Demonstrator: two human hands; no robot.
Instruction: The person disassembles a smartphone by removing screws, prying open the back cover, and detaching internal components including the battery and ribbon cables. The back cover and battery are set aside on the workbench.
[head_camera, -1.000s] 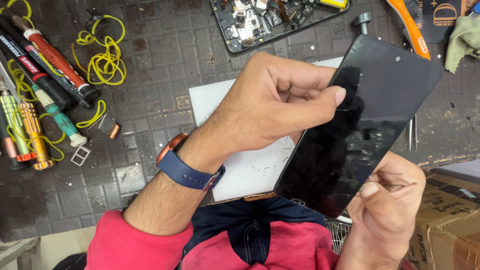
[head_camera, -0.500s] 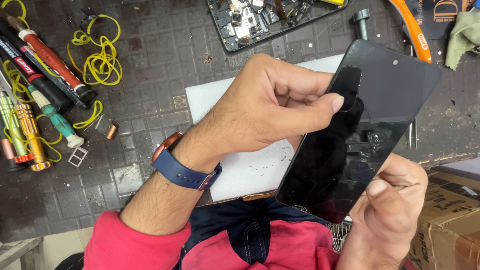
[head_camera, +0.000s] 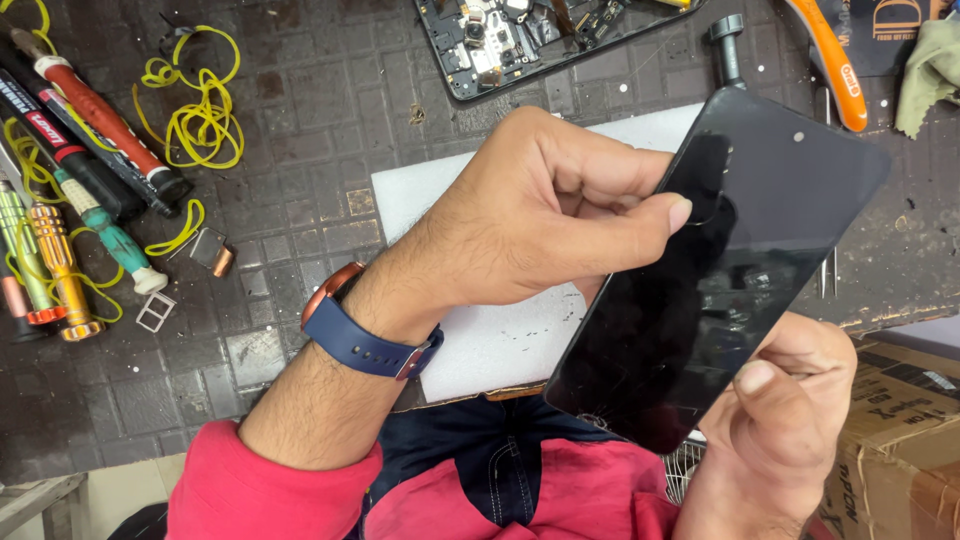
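Hands are holding a black phone screen (head_camera: 720, 270) above the dark grid mat (head_camera: 300, 120). Its long side is running from low near your lap up to the far right. Your left hand (head_camera: 540, 215) is pinching its upper edge, thumb on the shiny glass. Your right hand (head_camera: 790, 400) is gripping the cracked bottom corner. A white foam pad (head_camera: 500, 340) is lying under it. A brown cardboard box (head_camera: 900, 420) is sitting at the right.

Phone repair workshop: screwdrivers (head_camera: 60, 270), opened phone (head_camera: 540, 40), scuffed gridded work mat (head_camera: 300, 130).
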